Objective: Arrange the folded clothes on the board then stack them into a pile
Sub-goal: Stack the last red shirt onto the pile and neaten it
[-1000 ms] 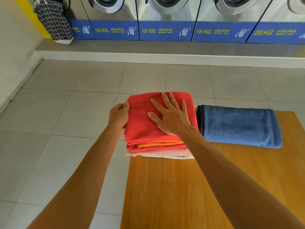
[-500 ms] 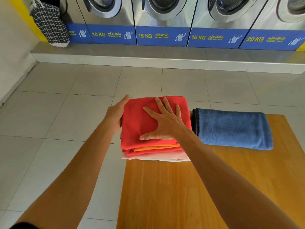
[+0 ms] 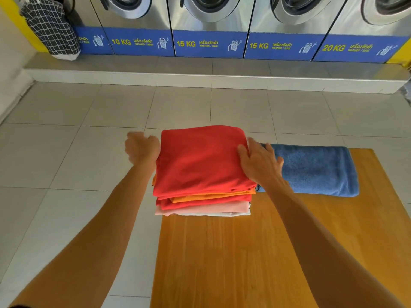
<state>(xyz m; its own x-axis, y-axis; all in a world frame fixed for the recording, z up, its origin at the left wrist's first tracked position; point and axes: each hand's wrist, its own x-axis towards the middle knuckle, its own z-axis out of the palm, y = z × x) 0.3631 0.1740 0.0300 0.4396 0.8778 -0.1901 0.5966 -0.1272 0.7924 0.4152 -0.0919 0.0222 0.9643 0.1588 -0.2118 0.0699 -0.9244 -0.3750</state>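
Observation:
A pile of folded clothes sits at the far left corner of the wooden board, red on top, then orange, red, pink and white layers. My left hand presses against the pile's left side, fingers curled and blurred. On the pile's right edge rests my right hand, fingers spread between the pile and a folded blue towel. The towel lies on the board just right of the pile.
Grey tiled floor surrounds the board. A row of washing machines stands on a raised step at the back. A black checked bag hangs at the far left.
My right hand slid off the top of the red garment to the pile's right edge. My left hand stays at the left side. The view shifted slightly.

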